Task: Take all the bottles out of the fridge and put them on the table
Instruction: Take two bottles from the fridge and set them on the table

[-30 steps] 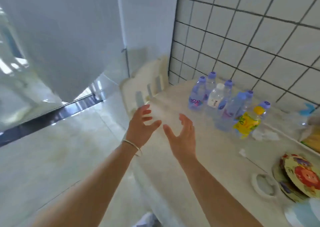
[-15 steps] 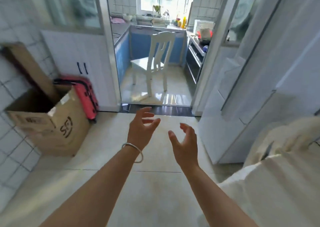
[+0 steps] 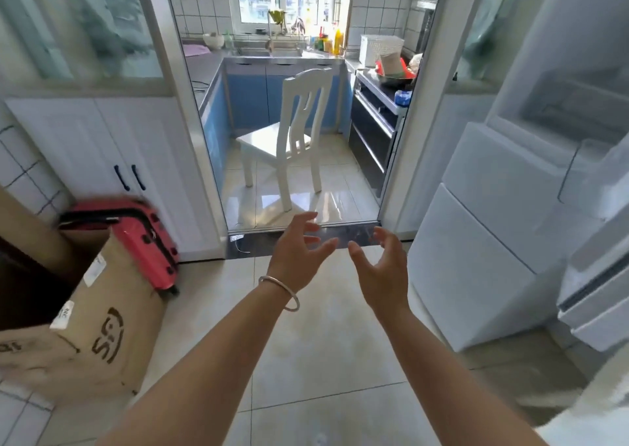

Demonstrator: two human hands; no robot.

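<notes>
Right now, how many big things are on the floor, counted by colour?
White: 1, the chair
Red: 1, the suitcase
Brown: 1, the cardboard box
Total: 3

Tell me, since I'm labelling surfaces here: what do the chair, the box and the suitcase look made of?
The chair looks like wood under glossy white paint, judging by its slatted back and sheen; moulded plastic is possible. The box is plain brown corrugated cardboard, matte, with printed marks and a stuck label. The suitcase seems hard-shell plastic, smooth red with black trim.
</notes>
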